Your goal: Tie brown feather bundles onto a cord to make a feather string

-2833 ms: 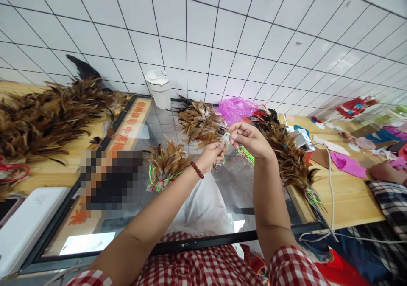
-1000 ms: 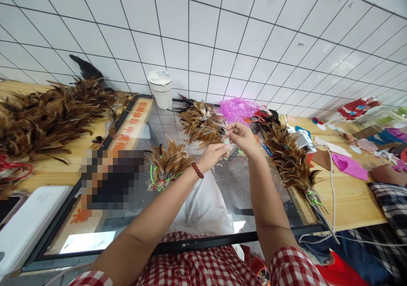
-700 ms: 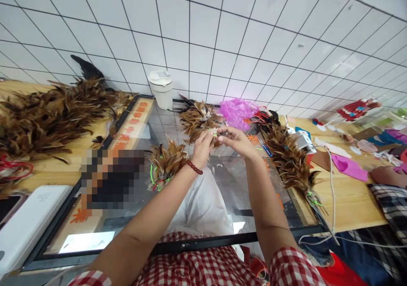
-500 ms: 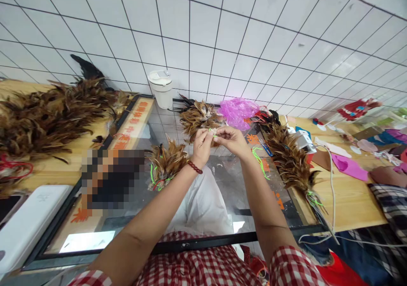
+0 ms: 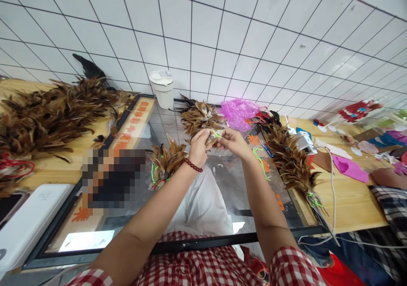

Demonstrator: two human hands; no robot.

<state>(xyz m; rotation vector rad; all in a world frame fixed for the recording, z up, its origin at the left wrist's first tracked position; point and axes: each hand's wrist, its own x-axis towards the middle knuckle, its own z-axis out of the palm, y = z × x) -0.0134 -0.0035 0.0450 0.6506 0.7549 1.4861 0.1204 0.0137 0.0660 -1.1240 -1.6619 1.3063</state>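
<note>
Above the glass tabletop, my left hand [image 5: 199,147], with a beaded bracelet on its wrist, pinches the pale base of a small feather bundle [image 5: 210,141]. Most of that bundle is hidden by the fingers and blends with the feathers behind. My right hand [image 5: 234,142] is closed on a bright green string [image 5: 217,134] at the bundle's base. Just beyond both hands lies a pile of brown feathers [image 5: 200,118]. Left of my left forearm rests a brown feather bunch [image 5: 168,158] with green and red string. More green string [image 5: 261,163] lies right of my right hand, beside blue-handled snips [image 5: 267,148].
A white lidded cup [image 5: 163,90] stands by the tiled wall, with a pink plastic bag [image 5: 239,113] to its right. Feather heaps [image 5: 47,122] cover the left side; a long feather strand [image 5: 282,154] runs along the right. A white power bank [image 5: 36,222] lies front left.
My hands have drawn slightly apart, and more of the green string shows between them. My left hand has turned and dropped a little.
</note>
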